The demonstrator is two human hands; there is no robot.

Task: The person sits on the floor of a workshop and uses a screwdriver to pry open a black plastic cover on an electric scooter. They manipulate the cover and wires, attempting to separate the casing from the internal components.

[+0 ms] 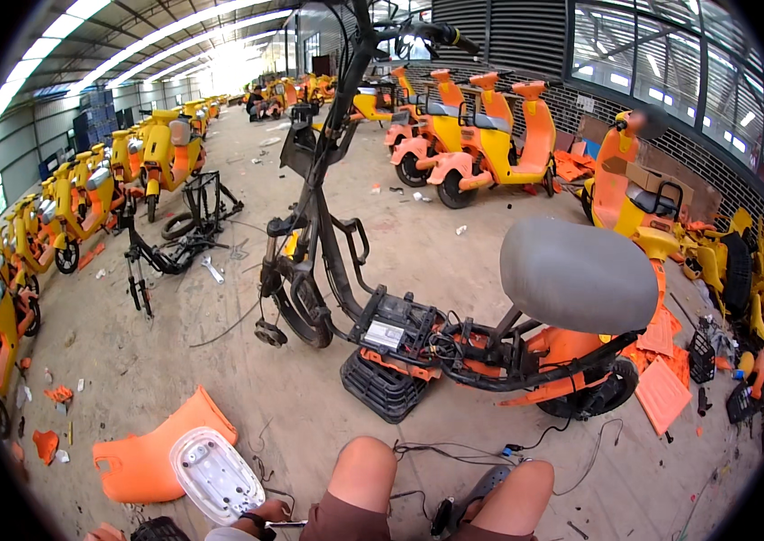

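My left hand is at the bottom edge beside my left knee, with a dark band at the wrist. Its fingers look curled at a thin, light-edged item that is too small to name. Next to this hand lies a white oval plastic shell, hollow side up, against a curved orange body panel. My right hand is out of view. Ahead of my knees stands a stripped scooter frame with a grey seat, bare black tubes and a silver box among exposed wiring.
Loose cables lie between my knees and the scooter. Under its frame is a black slatted crate. A bare black frame and a wrench lie left. Orange-yellow scooters line both sides; orange panels lie right.
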